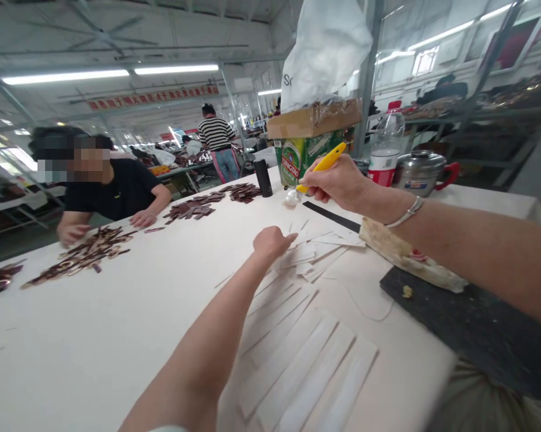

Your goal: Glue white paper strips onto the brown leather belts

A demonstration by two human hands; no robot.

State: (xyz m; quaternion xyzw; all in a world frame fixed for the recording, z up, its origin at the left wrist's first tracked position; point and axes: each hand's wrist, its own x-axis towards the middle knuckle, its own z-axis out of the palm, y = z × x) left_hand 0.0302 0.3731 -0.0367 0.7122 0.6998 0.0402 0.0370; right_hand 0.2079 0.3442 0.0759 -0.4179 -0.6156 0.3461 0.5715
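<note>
Head view: the right hand [337,183] grasps a yellow cutter [327,165] above a black straightedge [331,216], while the left hand [273,243], its fingers loosely curled and gripping nothing, sits just above slit pale card strips [306,372] on the white table [72,354].

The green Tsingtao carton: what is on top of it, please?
A taped cardboard piece lies on the green Tsingtao carton, and a white plastic bag rises above it. The carton's top is covered, so what is inside cannot be seen.
</note>
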